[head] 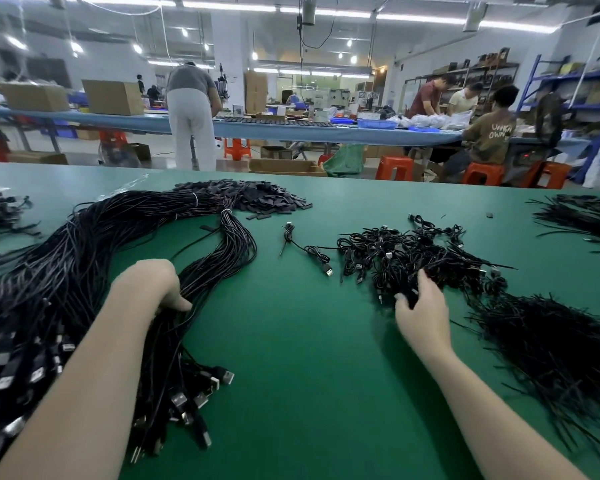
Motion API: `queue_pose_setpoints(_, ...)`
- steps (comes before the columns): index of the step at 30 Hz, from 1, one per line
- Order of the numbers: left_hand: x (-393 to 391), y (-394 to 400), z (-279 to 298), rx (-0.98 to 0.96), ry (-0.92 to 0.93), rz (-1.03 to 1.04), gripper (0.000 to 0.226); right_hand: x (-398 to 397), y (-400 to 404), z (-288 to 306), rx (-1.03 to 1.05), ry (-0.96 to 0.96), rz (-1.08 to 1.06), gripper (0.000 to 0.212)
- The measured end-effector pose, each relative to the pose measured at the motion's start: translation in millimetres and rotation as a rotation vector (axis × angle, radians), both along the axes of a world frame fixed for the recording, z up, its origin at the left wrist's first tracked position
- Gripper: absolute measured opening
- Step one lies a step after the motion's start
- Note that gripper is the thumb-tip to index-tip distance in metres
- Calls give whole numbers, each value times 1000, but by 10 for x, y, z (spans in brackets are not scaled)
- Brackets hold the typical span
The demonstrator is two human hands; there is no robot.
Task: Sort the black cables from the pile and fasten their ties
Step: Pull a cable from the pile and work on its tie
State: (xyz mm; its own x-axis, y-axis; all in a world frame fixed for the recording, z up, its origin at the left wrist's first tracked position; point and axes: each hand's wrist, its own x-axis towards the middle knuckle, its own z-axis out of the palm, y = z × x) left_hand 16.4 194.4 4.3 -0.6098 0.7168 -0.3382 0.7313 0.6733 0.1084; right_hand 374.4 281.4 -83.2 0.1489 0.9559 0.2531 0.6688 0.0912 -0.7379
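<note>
1. Black cables (118,258) lie in a long, thick bundle on the left of the green tabletop (309,358), curving from the far middle down to the near left, with their USB plugs (194,393) fanned out at the near end.
2. Left hand (156,285) rests on this bundle about midway along it — the thumb lies on the right edge of the strands, while the fingers go down among the cables out of sight, so how far the grip closes cannot be told.
3. White ties (226,211) bind the bundle at its far end, just beside a heap of small flat black pieces (257,199).
4. Right hand (421,308) sits at the near edge of a tangled pile of short coiled cables (413,258) right of centre; its fingers curl into the pile and its grip is closed round a small clump of them.
5. Between the two hands, apart from both, a single loose cable (309,252) lies on the tabletop with its plug pointing near.
6. A heap of thin black tie strips (551,348) spreads out on the near right, just beside the right hand's wrist — another such heap (582,216) lies at the far right edge.
7. More dark cables (0,213) lie at the far left edge.
</note>
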Motion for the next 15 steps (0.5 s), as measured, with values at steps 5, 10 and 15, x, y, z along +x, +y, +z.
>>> queue_pose_setpoints(5,-86,-43,194,81,-176,81,31,-37,-14,-91,44,-94,8,51)
queue_pose_setpoints(10,-79,-107,136,75,-224,40,24,-7,-25,-91,26,-77,19,50)
queue_pose_setpoints(15,-85,-95,93,45,-219,82,27,-1,-21,-92,16,-75,21,53)
